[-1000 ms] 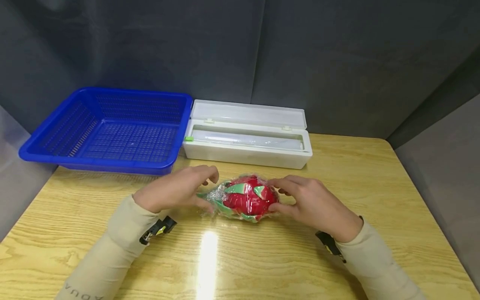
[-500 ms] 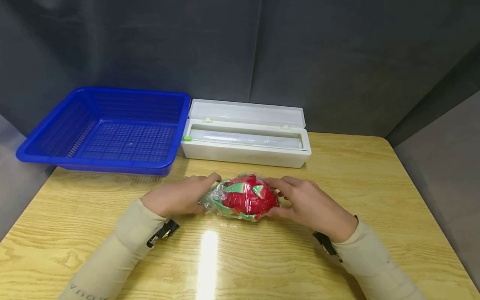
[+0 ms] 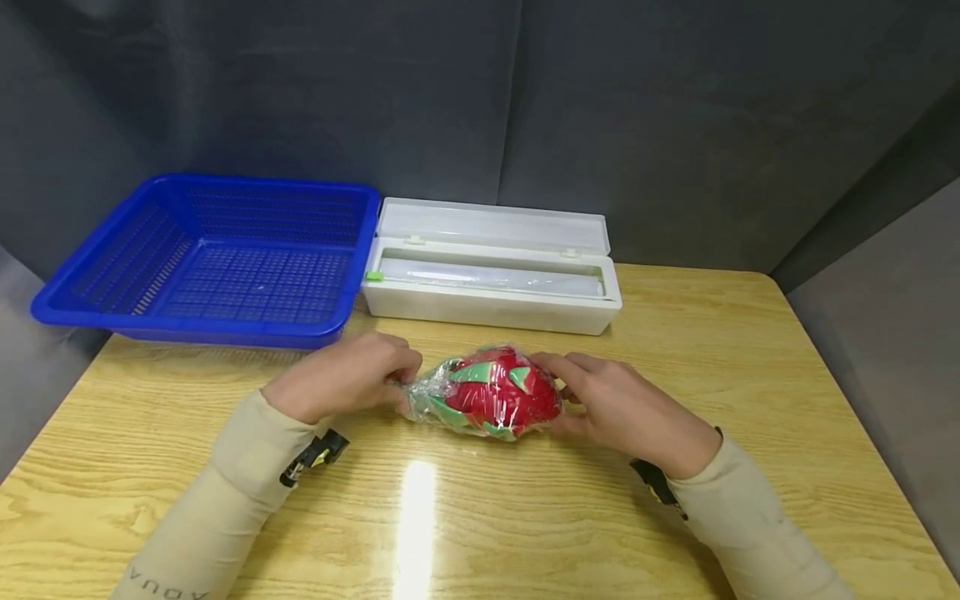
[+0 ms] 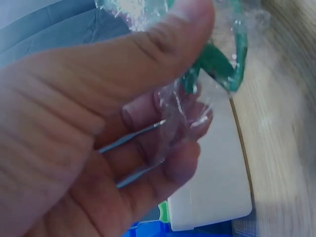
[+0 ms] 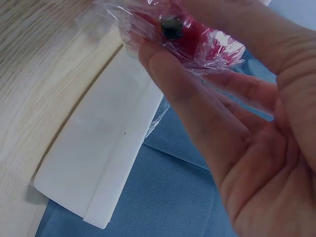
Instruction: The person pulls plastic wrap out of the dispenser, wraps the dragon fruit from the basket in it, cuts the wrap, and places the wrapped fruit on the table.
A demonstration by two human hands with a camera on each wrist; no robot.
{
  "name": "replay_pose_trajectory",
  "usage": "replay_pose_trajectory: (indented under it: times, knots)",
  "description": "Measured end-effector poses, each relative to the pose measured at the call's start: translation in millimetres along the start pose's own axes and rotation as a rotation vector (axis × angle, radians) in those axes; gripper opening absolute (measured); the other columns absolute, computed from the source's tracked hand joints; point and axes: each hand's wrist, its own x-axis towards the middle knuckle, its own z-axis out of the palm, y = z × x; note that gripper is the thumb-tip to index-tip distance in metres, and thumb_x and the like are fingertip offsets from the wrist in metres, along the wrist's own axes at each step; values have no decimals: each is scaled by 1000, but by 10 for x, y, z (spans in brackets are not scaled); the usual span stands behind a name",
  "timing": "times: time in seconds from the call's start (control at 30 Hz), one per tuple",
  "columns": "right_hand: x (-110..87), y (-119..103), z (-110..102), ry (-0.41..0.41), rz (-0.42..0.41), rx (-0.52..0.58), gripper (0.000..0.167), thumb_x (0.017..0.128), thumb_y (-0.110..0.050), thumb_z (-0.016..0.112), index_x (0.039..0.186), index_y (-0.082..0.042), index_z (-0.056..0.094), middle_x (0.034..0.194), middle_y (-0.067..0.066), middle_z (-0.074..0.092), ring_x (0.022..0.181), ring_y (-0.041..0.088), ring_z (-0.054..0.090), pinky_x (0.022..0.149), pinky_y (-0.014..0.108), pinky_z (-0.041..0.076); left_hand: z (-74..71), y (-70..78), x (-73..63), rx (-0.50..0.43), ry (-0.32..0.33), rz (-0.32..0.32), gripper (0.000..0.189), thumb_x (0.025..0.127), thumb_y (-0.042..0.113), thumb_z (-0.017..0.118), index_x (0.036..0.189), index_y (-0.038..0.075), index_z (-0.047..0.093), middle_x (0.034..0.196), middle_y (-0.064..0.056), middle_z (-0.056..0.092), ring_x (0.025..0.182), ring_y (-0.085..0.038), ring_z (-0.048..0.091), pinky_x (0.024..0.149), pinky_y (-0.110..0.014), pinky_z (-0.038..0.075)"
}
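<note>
A red dragon fruit [image 3: 510, 402] with green scales lies at the middle of the table, wrapped in clear cling film [image 3: 427, 392]. At its left end, my left hand [image 3: 348, 379] pinches the bunched film between thumb and fingers. Film stretches across these fingers in the left wrist view, close to the green leaf tips [image 4: 217, 61]. Round the fruit's blunt right end, my right hand [image 3: 626, 412] holds it with thumb and fingers on either side. A dark round spot [image 5: 172, 28] on that end shows through the film in the right wrist view.
Behind the hands stands a white cling film box [image 3: 487, 312] with its lid up, a film roll [image 3: 487, 276] inside and a green slider [image 3: 374, 276] at its left. A blue plastic basket [image 3: 225, 329] is at the back left. Dark cloth hangs behind the wooden table [image 3: 600, 517].
My left hand has closed on the film at the fruit's left end and drawn slightly left. The right hand stays at the other end, and the fruit has tilted slightly.
</note>
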Motion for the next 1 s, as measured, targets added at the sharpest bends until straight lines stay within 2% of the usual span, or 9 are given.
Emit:
replay_pose_trajectory:
  times: [0.13, 0.23, 0.33, 0.5, 0.63, 0.73, 0.9, 1.0]
  knots:
    - [14, 16, 8, 11, -10, 8, 73, 75, -18, 93, 139, -7, 59, 116, 13, 75, 86, 18, 78, 72, 26, 64, -31, -18, -20, -16, 13, 9, 24, 80, 26, 87, 73, 20, 65, 69, 13, 58, 63, -1, 48, 59, -18, 43]
    - [12, 26, 2, 12, -10, 23, 69, 76, -16, 92, 136, -7, 59, 114, 13, 76, 86, 18, 79, 72, 26, 64, -52, -17, -30, -44, 2, -2, 15, 84, 22, 85, 87, 18, 70, 71, 11, 64, 62, 0, 51, 60, -19, 47]
    - [4, 43, -13, 10, -21, 43, 61, 77, -14, 91, 128, -8, 59, 110, 13, 77, 85, 18, 79, 72, 26, 64, -54, -22, -25, -57, 6, 20, 15, 87, 18, 82, 94, 17, 70, 75, 9, 67, 66, -1, 54, 62, -20, 49]
    - [-15, 69, -50, 5, -29, 89, 41, 79, -13, 89, 108, -10, 61, 103, 8, 78, 84, 16, 80, 71, 24, 64, -47, -31, -14, -19, 35, 82, 18, 86, 16, 82, 79, 19, 66, 74, 10, 62, 68, -3, 52, 64, -19, 47]
    - [-13, 81, -62, 19, -54, 60, 24, 81, -13, 88, 95, -13, 68, 93, 0, 78, 81, 9, 77, 70, 22, 62, -34, -34, -12, -12, 22, 80, 22, 85, 7, 76, 73, 19, 61, 70, 10, 56, 66, -2, 48, 61, -18, 43]
    - [-10, 82, -55, 38, -85, 13, 18, 81, -11, 87, 92, -15, 73, 90, -4, 77, 79, 4, 71, 70, 23, 61, -24, -30, -14, -23, -8, 49, 21, 81, 3, 71, 74, 18, 58, 72, 7, 55, 68, -5, 47, 62, -21, 43]
    - [-9, 76, -41, 67, -115, -15, 16, 80, -8, 87, 90, -16, 77, 91, -4, 78, 81, 5, 71, 73, 27, 63, -23, -12, -43, -72, -139, -64, 22, 82, 2, 73, 85, 17, 56, 84, 2, 57, 77, -11, 51, 69, -25, 47]
    - [-10, 76, -35, 73, -114, -15, 15, 81, -7, 87, 89, -16, 77, 90, -3, 78, 81, 5, 71, 72, 26, 63, -20, -12, -50, -67, -179, -79, 28, 81, -2, 74, 91, 17, 56, 89, 2, 57, 82, -13, 52, 73, -26, 49]
